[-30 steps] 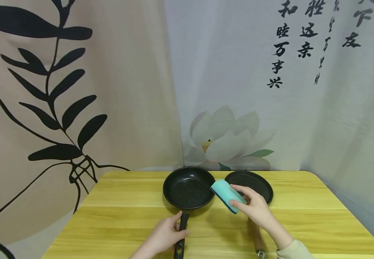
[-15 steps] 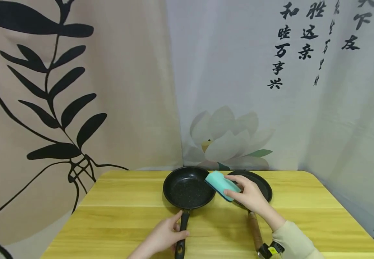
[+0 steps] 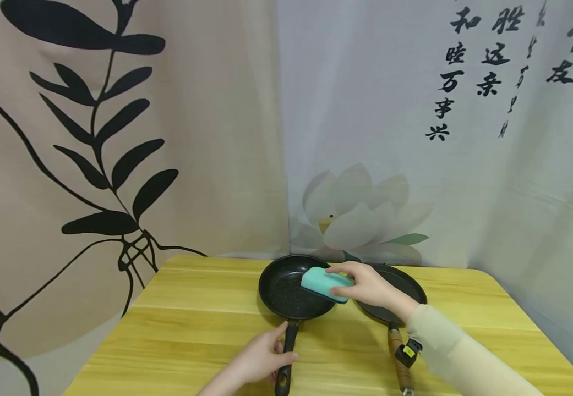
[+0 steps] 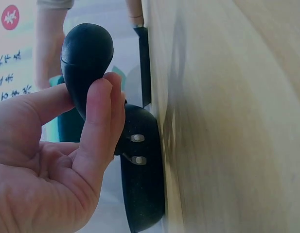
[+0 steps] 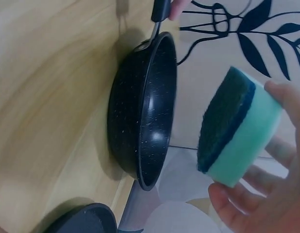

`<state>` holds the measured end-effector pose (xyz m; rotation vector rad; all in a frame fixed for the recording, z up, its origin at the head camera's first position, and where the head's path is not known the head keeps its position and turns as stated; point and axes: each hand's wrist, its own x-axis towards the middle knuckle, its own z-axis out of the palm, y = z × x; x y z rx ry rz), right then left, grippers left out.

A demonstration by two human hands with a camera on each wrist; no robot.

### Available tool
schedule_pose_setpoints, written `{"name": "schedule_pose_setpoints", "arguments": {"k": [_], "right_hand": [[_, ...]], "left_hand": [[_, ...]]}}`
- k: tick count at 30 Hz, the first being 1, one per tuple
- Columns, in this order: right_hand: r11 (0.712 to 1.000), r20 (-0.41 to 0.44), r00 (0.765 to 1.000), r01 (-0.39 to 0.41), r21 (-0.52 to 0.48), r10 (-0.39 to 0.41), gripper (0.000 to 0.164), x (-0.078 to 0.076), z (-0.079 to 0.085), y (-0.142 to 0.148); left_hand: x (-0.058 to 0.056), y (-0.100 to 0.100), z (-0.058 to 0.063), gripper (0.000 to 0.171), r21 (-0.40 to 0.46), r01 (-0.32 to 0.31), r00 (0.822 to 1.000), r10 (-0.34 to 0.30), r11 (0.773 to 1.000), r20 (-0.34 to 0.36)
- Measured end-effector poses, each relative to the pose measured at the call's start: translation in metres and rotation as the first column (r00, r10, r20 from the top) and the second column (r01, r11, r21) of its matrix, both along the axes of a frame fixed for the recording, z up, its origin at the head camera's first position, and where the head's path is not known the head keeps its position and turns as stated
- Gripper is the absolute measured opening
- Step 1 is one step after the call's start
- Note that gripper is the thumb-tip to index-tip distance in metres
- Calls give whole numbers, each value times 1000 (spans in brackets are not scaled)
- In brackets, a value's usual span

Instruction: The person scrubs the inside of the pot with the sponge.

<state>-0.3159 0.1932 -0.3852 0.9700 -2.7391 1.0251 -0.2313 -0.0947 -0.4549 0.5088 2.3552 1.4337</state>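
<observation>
A black frying pan (image 3: 286, 297) with a speckled inside sits on the wooden table, its handle pointing toward me. My left hand (image 3: 265, 355) grips that black handle (image 4: 86, 53), fingers curled round it in the left wrist view. Above the pan's right side, my right hand (image 3: 365, 283) pinches a sponge (image 3: 323, 283) between thumb and fingers. The sponge is teal foam with a dark scouring layer (image 5: 222, 119), which faces down toward the pan. In the right wrist view a gap shows between the sponge and the pan's rim (image 5: 145, 145).
A flat black pan (image 3: 405, 286) with a wooden handle (image 3: 400, 363) lies to the right, partly under my right forearm. The yellow wooden table (image 3: 192, 319) ends at a printed curtain (image 3: 217, 137) behind. A small black device (image 3: 408, 352) is at the right wrist.
My right hand has carried the sponge leftward, from beside the frying pan to over its right side. My left hand keeps its grip on the handle. The head view has shifted slightly.
</observation>
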Motion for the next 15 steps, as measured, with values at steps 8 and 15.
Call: {"name": "schedule_pose_setpoints", "arguments": {"k": [8,15], "right_hand": [[983,105,988,-130,130,116,41,-24,4,-3],[958,175,969,-207,197,173,36,-40,3,-10]], "left_hand": [[1,0,2,76,-5,-1,1000,1,1000,-6],[2,1,1,76,12,-10,1000,10,1000,12]]}}
